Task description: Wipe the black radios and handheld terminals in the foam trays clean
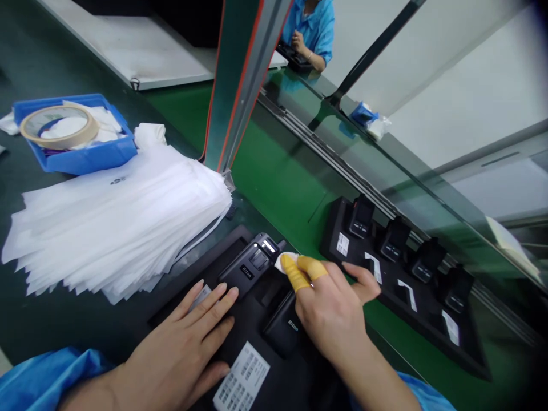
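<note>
My left hand (pixel 184 337) lies flat with its fingers stretched out on a black foam tray (pixel 248 319), its fingertips at the lower end of a black handheld device (pixel 246 268) marked "Riton". Yellow covers wrap two fingers of my right hand (pixel 334 305). Those fingers pinch a small white cloth (pixel 281 262) beside the device's top end. A second black device (pixel 278 328) with the same marking sits in the tray, partly hidden under my right hand. A white label sheet (pixel 244 377) with printed codes rests on the tray near my left thumb.
A fanned stack of white bags (pixel 115 222) covers the left side, with a blue bin (pixel 85 162) holding a tape roll (pixel 60 140) behind it. Another tray (pixel 351 257) with several devices stands right. A metal-framed post (pixel 240 85) rises ahead; a co-worker (pixel 314 34) sits beyond.
</note>
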`<state>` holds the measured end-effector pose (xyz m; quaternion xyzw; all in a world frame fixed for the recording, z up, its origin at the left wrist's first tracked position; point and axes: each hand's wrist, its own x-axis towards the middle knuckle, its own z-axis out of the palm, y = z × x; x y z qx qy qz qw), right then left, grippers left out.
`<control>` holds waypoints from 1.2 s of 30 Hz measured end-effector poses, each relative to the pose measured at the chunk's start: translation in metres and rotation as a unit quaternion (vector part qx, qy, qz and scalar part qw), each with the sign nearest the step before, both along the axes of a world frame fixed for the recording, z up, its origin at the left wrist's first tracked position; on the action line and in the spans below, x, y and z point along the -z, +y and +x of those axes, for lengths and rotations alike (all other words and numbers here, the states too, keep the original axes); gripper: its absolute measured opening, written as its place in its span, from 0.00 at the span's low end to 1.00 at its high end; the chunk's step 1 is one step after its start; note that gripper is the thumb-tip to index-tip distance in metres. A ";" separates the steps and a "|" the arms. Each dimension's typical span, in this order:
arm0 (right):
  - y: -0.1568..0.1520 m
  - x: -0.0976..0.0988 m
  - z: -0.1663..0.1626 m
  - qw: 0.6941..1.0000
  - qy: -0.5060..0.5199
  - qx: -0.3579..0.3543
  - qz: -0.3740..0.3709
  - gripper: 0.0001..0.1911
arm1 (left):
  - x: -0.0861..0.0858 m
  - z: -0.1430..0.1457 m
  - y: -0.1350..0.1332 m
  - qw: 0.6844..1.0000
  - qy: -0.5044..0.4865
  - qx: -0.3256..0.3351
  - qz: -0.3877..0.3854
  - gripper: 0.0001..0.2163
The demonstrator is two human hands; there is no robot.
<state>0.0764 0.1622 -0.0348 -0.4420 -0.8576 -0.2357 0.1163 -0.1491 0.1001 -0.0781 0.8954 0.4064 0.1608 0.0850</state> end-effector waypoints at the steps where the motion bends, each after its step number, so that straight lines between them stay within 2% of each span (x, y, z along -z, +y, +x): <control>1: -0.004 0.002 -0.005 1.000 0.013 -0.020 -0.007 0.14 | 0.000 0.000 0.000 1.000 0.003 0.003 -0.007 0.18; 5: -0.012 0.012 -0.033 0.994 0.020 -0.100 -0.024 0.13 | 0.000 -0.001 -0.001 0.999 0.008 0.010 -0.033 0.19; 9: -0.012 0.019 -0.045 0.996 0.005 -0.084 -0.019 0.14 | 0.001 -0.002 -0.001 0.999 -0.004 0.008 -0.037 0.19; 16: -0.027 0.025 -0.032 0.998 0.005 -0.045 -0.043 0.17 | 0.002 0.000 -0.002 1.000 -0.016 0.004 -0.004 0.18; 24: -0.015 0.023 -0.048 0.998 -0.001 -0.060 -0.017 0.14 | 0.004 -0.002 -0.001 1.000 0.002 0.013 -0.003 0.19; 29: -0.026 0.023 -0.041 0.998 -0.002 -0.057 -0.004 0.13 | 0.003 -0.004 0.000 1.000 0.017 0.023 -0.013 0.19; 32: -0.037 0.023 -0.034 1.000 -0.003 -0.027 0.002 0.13 | 0.002 -0.004 0.000 0.999 0.017 0.027 -0.022 0.19; 36: -0.063 0.018 -0.005 0.995 0.031 0.087 -0.030 0.13 | -0.001 -0.005 -0.001 0.999 0.019 0.031 -0.036 0.19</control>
